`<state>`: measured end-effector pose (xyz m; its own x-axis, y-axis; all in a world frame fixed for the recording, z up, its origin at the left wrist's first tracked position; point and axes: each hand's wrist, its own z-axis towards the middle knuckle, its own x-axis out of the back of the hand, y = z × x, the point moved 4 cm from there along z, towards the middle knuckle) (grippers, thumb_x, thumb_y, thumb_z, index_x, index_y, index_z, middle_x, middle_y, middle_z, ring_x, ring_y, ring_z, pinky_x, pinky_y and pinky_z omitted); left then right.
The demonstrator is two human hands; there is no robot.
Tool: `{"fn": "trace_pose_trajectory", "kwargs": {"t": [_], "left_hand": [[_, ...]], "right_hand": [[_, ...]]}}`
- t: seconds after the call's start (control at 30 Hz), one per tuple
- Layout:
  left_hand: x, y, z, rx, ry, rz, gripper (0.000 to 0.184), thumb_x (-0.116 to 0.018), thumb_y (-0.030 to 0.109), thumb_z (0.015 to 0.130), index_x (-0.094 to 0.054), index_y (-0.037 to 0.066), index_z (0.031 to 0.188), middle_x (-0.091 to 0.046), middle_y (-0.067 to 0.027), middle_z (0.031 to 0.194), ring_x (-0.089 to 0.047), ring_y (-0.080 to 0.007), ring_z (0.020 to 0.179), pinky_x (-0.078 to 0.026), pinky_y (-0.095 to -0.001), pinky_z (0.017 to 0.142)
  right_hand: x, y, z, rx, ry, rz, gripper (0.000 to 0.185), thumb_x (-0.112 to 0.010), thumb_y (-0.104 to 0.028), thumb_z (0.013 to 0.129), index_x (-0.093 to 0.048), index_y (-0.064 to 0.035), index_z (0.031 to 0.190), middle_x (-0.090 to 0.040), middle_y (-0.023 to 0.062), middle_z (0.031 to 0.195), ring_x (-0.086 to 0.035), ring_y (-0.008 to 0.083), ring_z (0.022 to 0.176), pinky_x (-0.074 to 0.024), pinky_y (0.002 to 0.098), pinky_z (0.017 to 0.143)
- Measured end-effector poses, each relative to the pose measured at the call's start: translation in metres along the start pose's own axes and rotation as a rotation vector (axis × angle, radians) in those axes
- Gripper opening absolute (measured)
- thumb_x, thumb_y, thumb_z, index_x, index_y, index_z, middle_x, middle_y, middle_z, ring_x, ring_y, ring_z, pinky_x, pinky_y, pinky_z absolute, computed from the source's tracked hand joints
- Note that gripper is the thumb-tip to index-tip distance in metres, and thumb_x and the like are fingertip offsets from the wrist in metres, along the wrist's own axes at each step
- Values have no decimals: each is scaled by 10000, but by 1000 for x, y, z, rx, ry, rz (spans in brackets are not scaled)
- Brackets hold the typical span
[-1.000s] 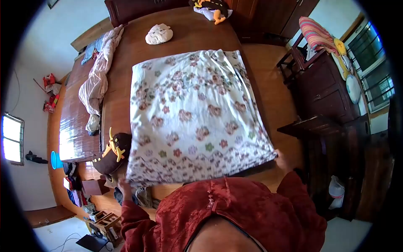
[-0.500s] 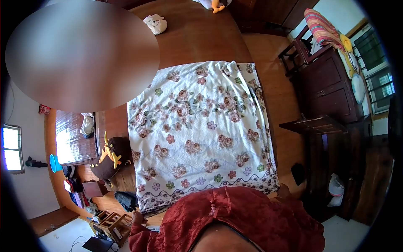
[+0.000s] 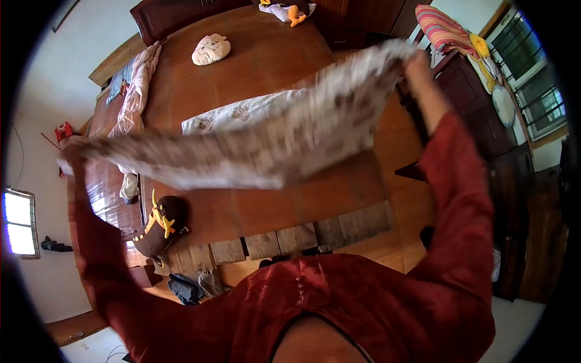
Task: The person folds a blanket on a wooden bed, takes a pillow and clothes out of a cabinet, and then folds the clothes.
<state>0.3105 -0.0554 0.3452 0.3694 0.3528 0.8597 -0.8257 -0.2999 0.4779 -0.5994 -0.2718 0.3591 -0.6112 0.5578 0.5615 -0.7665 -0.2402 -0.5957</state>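
A white floral blanket (image 3: 266,142) hangs between my two raised hands, blurred by motion, over a brown bed surface (image 3: 242,206). My left hand (image 3: 74,151), at the far left, is closed round one corner. Up at the right, my right hand (image 3: 417,63) grips the other corner, its fingers blurred. Part of the blanket's far side rests on the bed behind the lifted part. A dark brown plush toy (image 3: 163,224) lies at the bed's near left corner. A pale cushion with a face (image 3: 211,49) rests farther back.
Wooden slats (image 3: 263,245) show along the near edge. Crumpled pink bedding (image 3: 136,91) lies at the left. On the right are a dark cabinet (image 3: 463,100), a striped pillow (image 3: 445,29) and a window. Dark clothing (image 3: 184,289) is on the floor.
Both hands have risen and spread outward, away from my body, lifting the blanket's near edge. The blanket has come off the near part of the bed, and the slats now show.
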Motion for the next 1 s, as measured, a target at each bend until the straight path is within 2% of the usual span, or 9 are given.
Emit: {"fn": "trace_pose_trajectory", "kwargs": {"t": [0.23,0.37,0.43,0.53,0.6,0.77,0.8,0.87,1.0], "left_hand": [[264,67,-24,-50,516,-518,251,-531,230,836,-588,35,982,-598,-78,876,-595,-186,813,-481,-318,707],[324,50,-75,-85,666,-666,278,-511,210,880,-568,14,1068,-598,-80,944,-602,-174,869,-500,-294,751],[328,22,-107,-111,679,-717,292,-501,199,902,-558,3,1111,-597,-82,977,-605,-168,897,-509,-283,772],[253,-6,-173,52,680,-839,305,-482,198,930,-549,-4,1148,-593,-80,1021,-595,-149,915,-490,-274,812],[172,-11,-232,-176,684,28,285,-452,160,927,-562,8,1141,-601,-88,1003,-567,-135,929,-472,-268,787],[-86,-211,-361,523,410,-779,297,-358,194,946,-528,70,1156,-581,-70,946,-578,-185,732,-506,-300,615],[-112,-164,-388,598,280,-876,265,-374,131,912,-580,50,1057,-584,-67,899,-578,-187,747,-501,-303,653],[-199,-231,-433,432,465,-526,134,-502,-7,759,-625,43,770,-607,-66,757,-571,-189,715,-477,-297,625],[-275,-157,-481,632,221,-288,87,-588,65,710,-620,10,770,-624,-123,714,-562,-197,657,-468,-322,638]], "right_hand": [[215,-192,94,-34,350,935,656,-459,4,901,-59,-4,1420,-568,142,890,-608,248,758,-554,359,730],[224,-95,155,231,51,1095,238,-479,29,854,-502,79,1085,-598,225,1014,-613,370,947,-511,492,889],[211,-108,102,26,189,1069,313,-384,115,833,-471,89,1132,-565,263,1089,-596,398,986,-502,491,905],[182,-66,39,-59,-12,1001,222,-476,-72,906,-520,-25,1118,-606,120,1056,-625,243,923,-536,389,823],[160,-41,-27,-178,15,926,225,-499,-194,935,-533,-62,1114,-580,59,1079,-594,163,940,-523,325,810],[91,78,-193,-478,-243,231,285,-514,1,842,-508,-60,1121,-562,93,1064,-510,177,997,-403,315,878],[59,156,-232,-242,-170,66,264,-508,20,827,-529,-81,1071,-541,18,816,-496,114,638,-434,262,542],[26,211,-313,-333,-299,46,291,-510,68,790,-535,-87,1034,-559,34,828,-510,125,635,-427,290,472],[-16,243,-420,-431,-626,-46,383,-454,66,729,-521,-57,1084,-559,145,976,-509,270,906,-413,361,763]]}}
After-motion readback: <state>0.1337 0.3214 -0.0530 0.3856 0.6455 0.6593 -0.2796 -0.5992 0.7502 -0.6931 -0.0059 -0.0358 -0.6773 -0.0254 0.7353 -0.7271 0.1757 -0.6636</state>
